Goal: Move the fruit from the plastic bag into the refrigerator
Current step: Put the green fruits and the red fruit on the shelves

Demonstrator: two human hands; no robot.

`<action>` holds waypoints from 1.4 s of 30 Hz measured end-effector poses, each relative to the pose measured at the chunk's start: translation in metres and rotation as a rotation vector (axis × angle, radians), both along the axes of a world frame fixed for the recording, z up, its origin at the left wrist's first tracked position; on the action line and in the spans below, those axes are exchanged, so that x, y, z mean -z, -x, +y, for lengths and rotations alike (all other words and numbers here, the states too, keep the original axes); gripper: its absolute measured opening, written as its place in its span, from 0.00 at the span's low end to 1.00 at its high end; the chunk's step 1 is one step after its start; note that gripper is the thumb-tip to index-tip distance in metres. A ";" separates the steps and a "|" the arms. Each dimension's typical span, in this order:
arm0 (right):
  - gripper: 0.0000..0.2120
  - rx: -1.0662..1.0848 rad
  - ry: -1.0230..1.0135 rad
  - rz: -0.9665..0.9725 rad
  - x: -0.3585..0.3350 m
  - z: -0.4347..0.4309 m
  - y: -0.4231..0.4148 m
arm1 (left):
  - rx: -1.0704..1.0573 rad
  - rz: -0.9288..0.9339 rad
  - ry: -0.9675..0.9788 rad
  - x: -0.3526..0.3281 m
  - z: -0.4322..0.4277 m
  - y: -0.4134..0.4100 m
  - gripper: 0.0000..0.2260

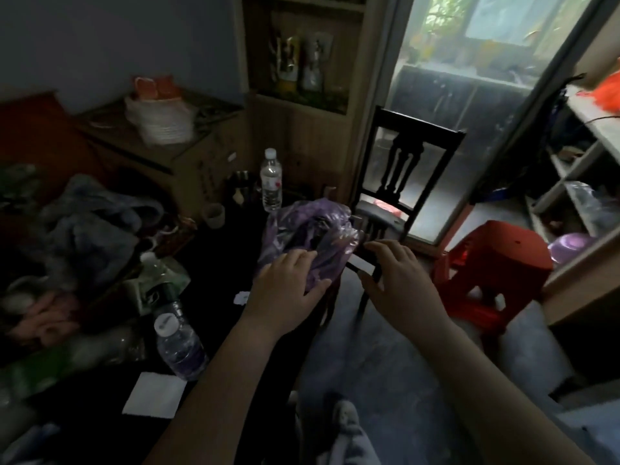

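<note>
The room is dim. A grey-blue wall (117, 38) fills the upper left, and beside it stands a tall wooden shelf cabinet (302, 105). Daylight enters through a glass door (469, 95) at the upper right, with blurred green plants behind it. A dark wooden chair (411, 162) stands before this door, and a red plastic stool (493, 260) is near it on the grey floor (389, 364). An open shelf unit (583, 156) lines the right edge. A dark table (214, 286) is at the left.
</note>
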State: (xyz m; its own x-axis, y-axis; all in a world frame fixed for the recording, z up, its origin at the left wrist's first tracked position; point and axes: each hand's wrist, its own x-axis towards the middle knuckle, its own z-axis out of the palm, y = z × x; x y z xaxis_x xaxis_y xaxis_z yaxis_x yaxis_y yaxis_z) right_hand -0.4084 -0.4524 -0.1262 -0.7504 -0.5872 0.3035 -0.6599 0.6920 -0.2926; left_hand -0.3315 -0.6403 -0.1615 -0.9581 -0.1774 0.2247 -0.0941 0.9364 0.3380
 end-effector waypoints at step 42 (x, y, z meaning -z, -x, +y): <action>0.23 -0.490 -0.483 -0.371 0.207 -0.167 0.302 | -0.405 -0.356 -0.171 0.193 -0.102 0.240 0.23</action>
State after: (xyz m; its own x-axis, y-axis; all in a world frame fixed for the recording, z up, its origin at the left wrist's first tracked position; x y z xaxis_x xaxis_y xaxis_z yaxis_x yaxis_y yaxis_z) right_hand -0.7101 -0.6193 -0.3328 -0.3735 -0.8813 -0.2895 -0.8413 0.4533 -0.2945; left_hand -0.5713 -0.7419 -0.3542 -0.8173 -0.5524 -0.1642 -0.5707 0.7365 0.3632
